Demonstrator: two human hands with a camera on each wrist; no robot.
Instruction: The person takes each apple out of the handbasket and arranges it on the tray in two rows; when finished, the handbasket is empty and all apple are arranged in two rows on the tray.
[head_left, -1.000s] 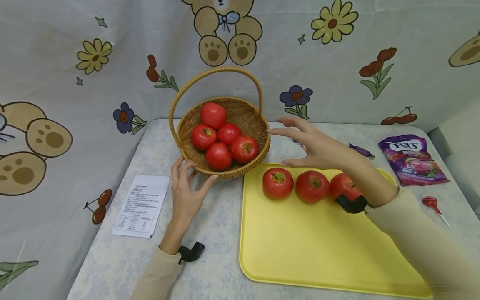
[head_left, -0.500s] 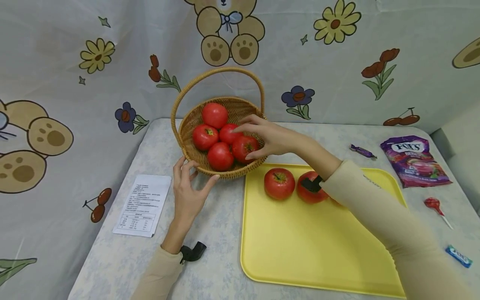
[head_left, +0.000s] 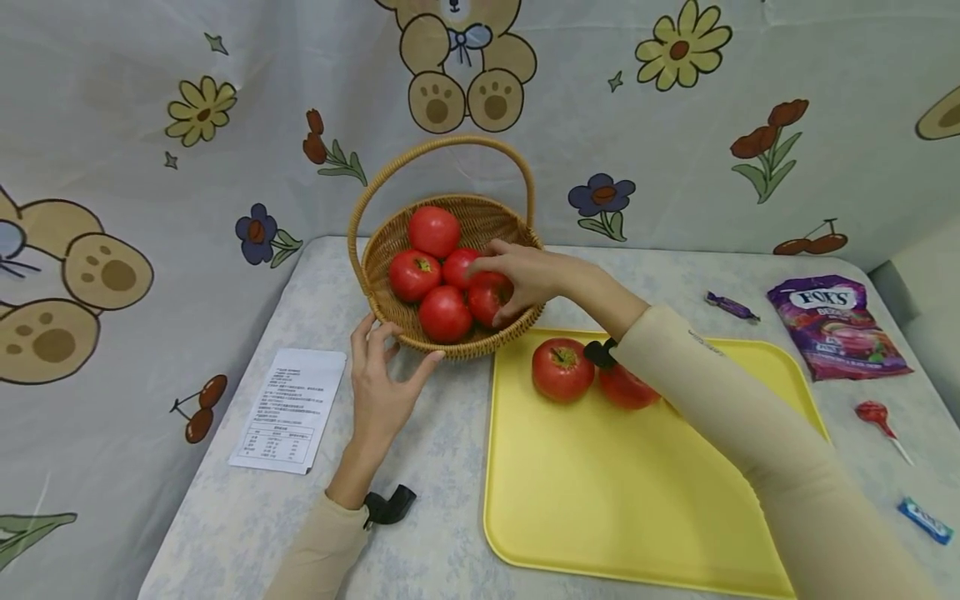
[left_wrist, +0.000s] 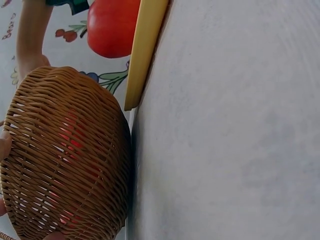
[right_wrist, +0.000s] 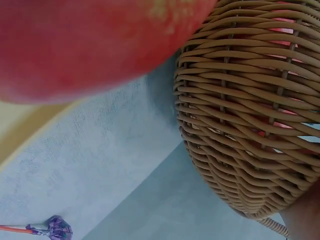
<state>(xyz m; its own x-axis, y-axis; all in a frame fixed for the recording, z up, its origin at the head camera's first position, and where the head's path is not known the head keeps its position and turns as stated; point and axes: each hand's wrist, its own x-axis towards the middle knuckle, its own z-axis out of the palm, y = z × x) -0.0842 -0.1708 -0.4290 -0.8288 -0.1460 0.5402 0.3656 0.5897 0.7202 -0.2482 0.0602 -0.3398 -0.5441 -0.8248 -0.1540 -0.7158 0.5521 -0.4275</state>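
In the head view, a wicker basket (head_left: 480, 218) with an arched handle stands at the back of the table with several red apples in it. My left hand (head_left: 381, 392) holds the basket's front left side, fingers bent at the rim and thumb along the front. My right hand (head_left: 528, 273) reaches over the right rim, its fingers and thumb curled round the rightmost apple (head_left: 487, 298). The left wrist view shows the basket's woven side (left_wrist: 70, 150) with fingertips (left_wrist: 5, 145) against it. The right wrist camera sees the basket (right_wrist: 250, 105) and a large, close apple (right_wrist: 90, 50).
A yellow tray (head_left: 600, 492) lies at right, bearing an apple (head_left: 562, 369) and another partly hidden by my right wrist. Further right are a candy bag (head_left: 836, 329), a red lollipop (head_left: 873, 412) and wrapped candies (head_left: 731, 307). A printed card (head_left: 288, 410) lies at left.
My right hand has moved left from beside the basket to over its right side, and its fingers have closed round the rightmost apple. The left hand keeps its place on the basket.
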